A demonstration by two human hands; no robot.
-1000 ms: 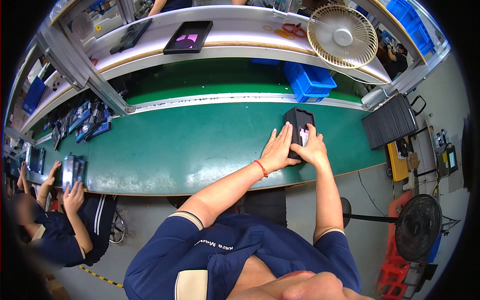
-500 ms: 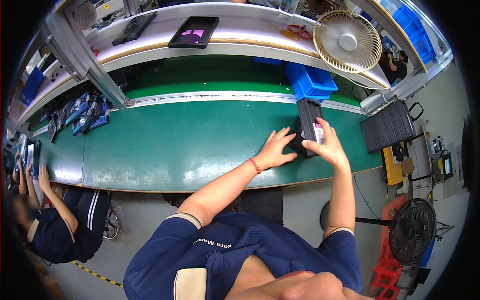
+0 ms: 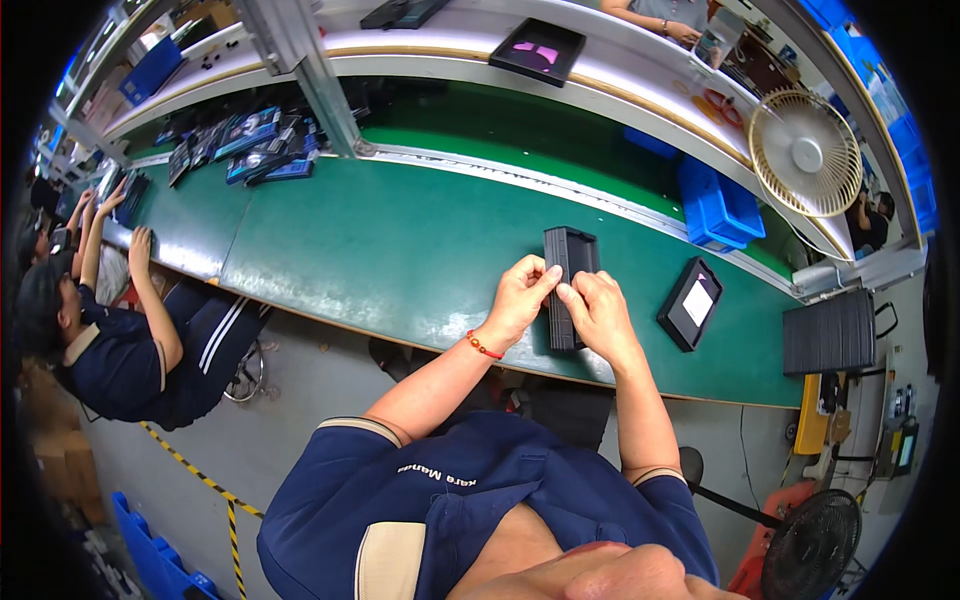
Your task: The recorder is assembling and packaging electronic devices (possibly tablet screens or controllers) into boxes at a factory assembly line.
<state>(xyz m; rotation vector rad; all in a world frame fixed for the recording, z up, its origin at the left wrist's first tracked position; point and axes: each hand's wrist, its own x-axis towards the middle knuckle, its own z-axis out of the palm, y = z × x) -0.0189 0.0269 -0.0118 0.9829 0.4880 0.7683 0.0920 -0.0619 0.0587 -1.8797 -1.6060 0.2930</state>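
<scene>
A long black ribbed box (image 3: pixel 568 270) rests on the green conveyor belt (image 3: pixel 380 250) in front of me. My left hand (image 3: pixel 520 298) pinches its near left side with the fingertips. My right hand (image 3: pixel 600 312) grips its near right side, thumb pressed against the box. A red bead bracelet (image 3: pixel 484 346) circles my left wrist. To the right of my hands lies a flat black tray with a white label (image 3: pixel 690 302), apart from both hands.
A blue bin (image 3: pixel 716 208) and a cream fan (image 3: pixel 806 152) stand at the back right. Dark packages (image 3: pixel 250 140) pile up at the belt's far left. A seated person (image 3: pixel 120 330) works at the left. A black pad (image 3: pixel 838 332) sits at the right end.
The view has swung left. The flat black tray that my hands held over the belt now lies to the right, and both hands have closed on the ribbed black box.
</scene>
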